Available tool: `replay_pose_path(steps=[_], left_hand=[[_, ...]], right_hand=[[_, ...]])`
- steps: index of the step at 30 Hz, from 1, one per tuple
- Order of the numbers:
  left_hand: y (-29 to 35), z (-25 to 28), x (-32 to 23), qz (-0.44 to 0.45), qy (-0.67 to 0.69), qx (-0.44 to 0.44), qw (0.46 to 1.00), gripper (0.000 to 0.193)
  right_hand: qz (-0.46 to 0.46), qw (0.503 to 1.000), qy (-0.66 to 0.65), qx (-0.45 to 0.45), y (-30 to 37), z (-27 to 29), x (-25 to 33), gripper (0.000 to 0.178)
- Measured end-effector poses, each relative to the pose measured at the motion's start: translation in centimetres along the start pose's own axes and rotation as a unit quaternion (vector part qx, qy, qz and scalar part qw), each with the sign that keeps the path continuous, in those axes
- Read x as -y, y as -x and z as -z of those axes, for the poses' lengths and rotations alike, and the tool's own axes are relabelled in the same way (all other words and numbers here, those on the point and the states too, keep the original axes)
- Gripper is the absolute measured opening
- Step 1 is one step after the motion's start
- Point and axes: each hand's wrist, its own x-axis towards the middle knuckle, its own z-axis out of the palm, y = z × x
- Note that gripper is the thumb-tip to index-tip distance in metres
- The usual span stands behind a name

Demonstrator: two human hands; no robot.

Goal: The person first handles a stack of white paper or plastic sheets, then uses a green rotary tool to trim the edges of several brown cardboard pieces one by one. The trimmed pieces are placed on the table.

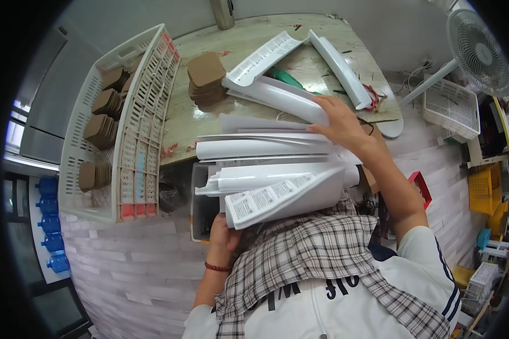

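Several long white folded sheets (266,148) lie stacked one over another across the person's lap, reaching from the near edge of the wooden table (249,45) down to the checked cloth (305,248) on the chest. The nearest one shows a printed label face and is curled into a loose tube.

I judge the stack unsteady: the pieces are glossy, curved and only loosely nested, so a nudge to the upper ones could send the lower ones sliding off toward the floor, or into the grey bin (201,206) just beneath. The curl of the nearest sheet could also spring open if the hold under it slackens.

The right hand (342,121) lies flat on the far end of the topmost sheet, fingers spread and pressing down rather than closed around it. The left hand (225,234) sits under the near end of the bundle, just below the labelled tube; whether it grips or merely props the pile cannot be told, since the sheets hide the fingers.

Further out, a stack of brown card pieces (205,76) stands on the table beside a white slatted crate (127,130) holding more of them, and a white fan (478,51) stands well apart to the right.
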Motion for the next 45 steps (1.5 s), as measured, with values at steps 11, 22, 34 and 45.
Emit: replay_pose_path(steps=[11, 22, 34, 45], left_hand=[[-4.3, -0.1, -2.5, -0.031, -0.012, 0.040, 0.999, 0.057], [-7.6, 3.6, -2.7, -0.025, 0.039, 0.026, 0.999, 0.049], [-9.2, 5.2, -1.9, -0.015, 0.118, 0.129, 0.984, 0.043], [-10.3, 2.9, -1.2, -0.086, 0.064, 0.020, 0.994, 0.052]], right_hand=[[-0.044, 0.992, 0.110, -0.034, -4.1, -5.0, 0.0, 0.069], [-0.118, 0.978, -0.148, 0.087, -4.5, -3.8, -0.3, 0.032], [0.164, 0.984, -0.065, 0.028, 1.0, -2.3, 4.4, 0.024], [0.262, 0.959, 0.106, 0.028, 4.9, -2.7, 8.3, 0.022]])
